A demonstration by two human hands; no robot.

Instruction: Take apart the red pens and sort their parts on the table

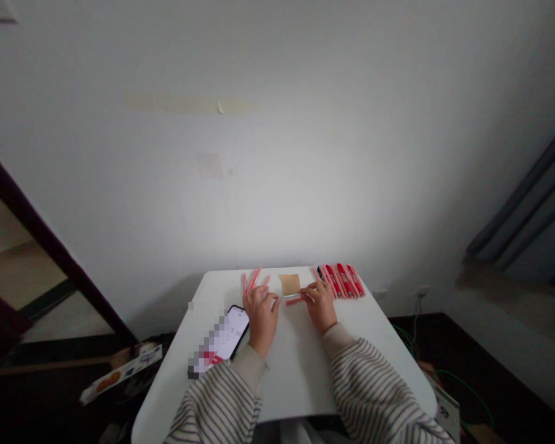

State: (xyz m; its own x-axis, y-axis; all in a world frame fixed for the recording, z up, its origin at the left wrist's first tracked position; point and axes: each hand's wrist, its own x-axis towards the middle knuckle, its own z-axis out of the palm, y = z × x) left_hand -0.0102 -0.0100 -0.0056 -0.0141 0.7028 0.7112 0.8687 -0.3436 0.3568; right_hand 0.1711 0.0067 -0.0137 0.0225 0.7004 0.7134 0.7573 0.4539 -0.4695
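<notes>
- Right now both hands meet near the middle of the far part of the tabletop (pixel 300 370): the left hand (pixel 261 313) is curled loosely, and the right hand (pixel 320 304) is closed on a single pink pen (pixel 296 300) that lies between them, its near end pinched in the fingertips.
- Loose pink pens (pixel 253 279) lie just beyond the left hand; a nudge from the knuckles could roll them toward the far edge, which is close behind them.
- A tidy row of red-and-pink pens (pixel 341 280) sits touching the right hand's far side; a careless wrist turn could scatter the row.
- A small tan card (pixel 289 284) lies between the two groups, light enough to slide if a sleeve brushes it.
- A phone (pixel 222 339) lies by the left sleeve (pixel 217 407), near the tabletop's left edge; a drag of the striped cuff could push it off.
- White and smooth, the tabletop gives round pens little grip.
- Behind it stands a plain pale wall (pixel 277 154); a grey curtain (pixel 531 216) hangs at right, cables trail on the dark floor (pixel 444 376), and a printed box (pixel 120 373) lies at left.
</notes>
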